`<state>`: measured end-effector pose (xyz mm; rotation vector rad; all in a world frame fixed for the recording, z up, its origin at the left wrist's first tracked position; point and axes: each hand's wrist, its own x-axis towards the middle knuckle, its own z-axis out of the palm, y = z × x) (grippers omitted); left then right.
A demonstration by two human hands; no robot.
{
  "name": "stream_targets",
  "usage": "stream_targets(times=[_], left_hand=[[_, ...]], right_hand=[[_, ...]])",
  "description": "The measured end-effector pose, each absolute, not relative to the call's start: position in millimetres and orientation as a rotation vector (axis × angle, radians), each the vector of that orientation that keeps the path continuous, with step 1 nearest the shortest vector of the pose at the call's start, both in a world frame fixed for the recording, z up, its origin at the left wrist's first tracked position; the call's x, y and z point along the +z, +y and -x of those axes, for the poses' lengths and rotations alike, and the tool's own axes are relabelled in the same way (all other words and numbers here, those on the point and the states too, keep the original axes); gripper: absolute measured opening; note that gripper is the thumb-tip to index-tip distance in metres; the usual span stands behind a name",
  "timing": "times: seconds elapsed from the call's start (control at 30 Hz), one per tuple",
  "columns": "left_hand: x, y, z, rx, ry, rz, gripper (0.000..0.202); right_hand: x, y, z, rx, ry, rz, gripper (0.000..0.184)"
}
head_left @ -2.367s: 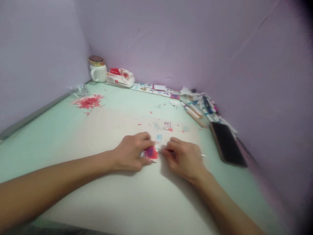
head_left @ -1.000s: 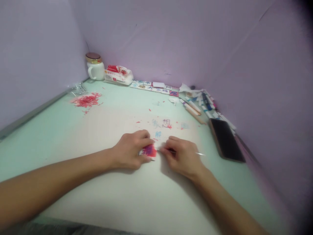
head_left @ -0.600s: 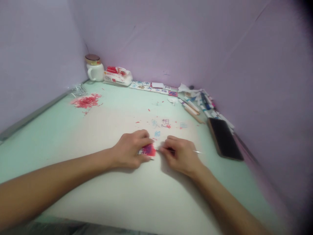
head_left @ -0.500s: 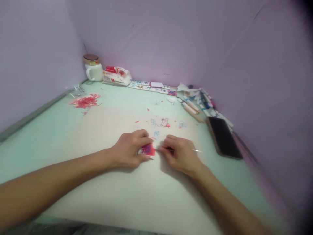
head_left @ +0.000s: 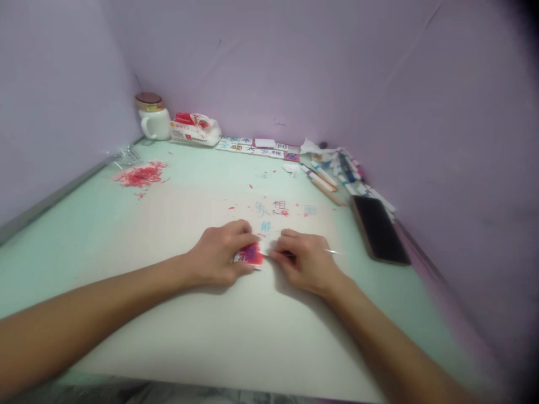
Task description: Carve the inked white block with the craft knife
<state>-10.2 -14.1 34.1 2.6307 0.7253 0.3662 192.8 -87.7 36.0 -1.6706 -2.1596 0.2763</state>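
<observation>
My left hand (head_left: 221, 255) pins down a small flat tile (head_left: 254, 254) between thumb and fingers. The tile's face is red with purple marks, and its edges are white. Closed in a pinch, my right hand (head_left: 305, 261) holds a thin pointed tool (head_left: 332, 252) whose clear or shiny rear end sticks out behind the hand. The tool's dark tip is at the tile's right edge; whether it touches I cannot tell. Under both hands lies a pale board (head_left: 219, 336). Blue and dark written characters (head_left: 266, 227) and red shavings mark it just beyond the tile.
A heap of red shavings (head_left: 142, 175) lies far left. At the back stand a lidded white mug (head_left: 156, 124), a pack of wipes (head_left: 194, 133) and rows of lettered tiles (head_left: 252, 150). Several markers (head_left: 322, 180) and a phone (head_left: 380, 230) lie to the right.
The whole view has shifted slightly, so things appear a little further left. Both hands keep their grips, the left on the tile and the right on the thin tool.
</observation>
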Motion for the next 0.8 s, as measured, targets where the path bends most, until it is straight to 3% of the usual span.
stream_targets(times=[0.8], left_hand=[[35.6, -15.1, 9.8, 0.335, 0.758, -2.611, 0.036]], right_hand=[[37.7, -88.1, -194.5, 0.33, -2.181, 1.619, 0.019]])
